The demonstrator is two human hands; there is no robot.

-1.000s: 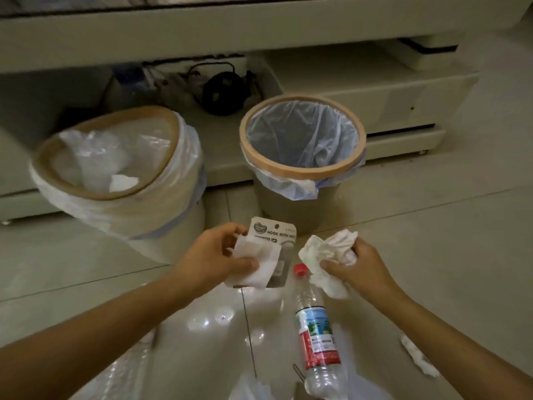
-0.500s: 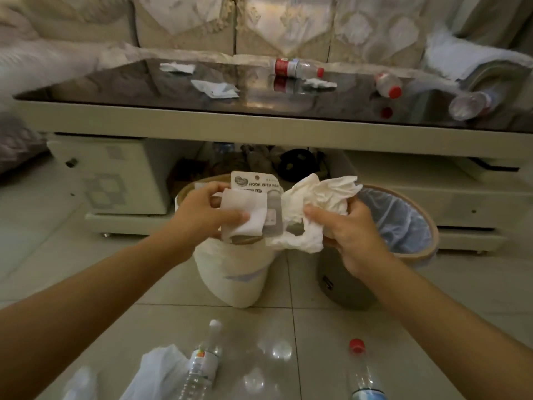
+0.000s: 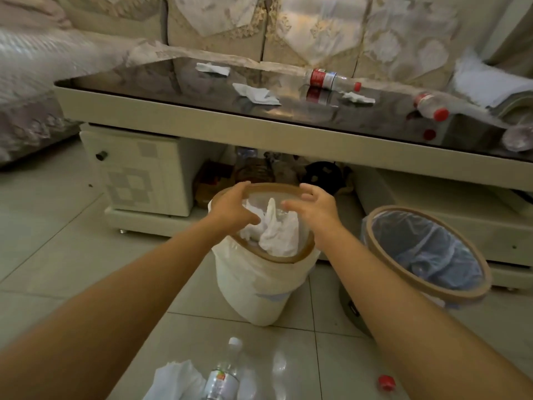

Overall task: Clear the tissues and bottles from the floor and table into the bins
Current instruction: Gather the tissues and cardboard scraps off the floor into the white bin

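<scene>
Both hands, left hand (image 3: pixel 230 207) and right hand (image 3: pixel 315 207), loosely spread and empty over white bin (image 3: pixel 268 272).
Floor bottle (image 3: pixel 223 376) lies below, neck pointing binward, nearer left.

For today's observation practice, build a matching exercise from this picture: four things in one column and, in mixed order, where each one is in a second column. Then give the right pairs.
Things
1. white-lined bin
2. blue-lined bin
3. clear bottle with white cap
4. bottle with red label

Places
A. lying on the dark table top
B. on the floor tiles nearest the camera
C. under both open hands, tissues inside
D. to the right, no tissue seen inside

Pairs: 1-C, 2-D, 3-B, 4-A
</scene>
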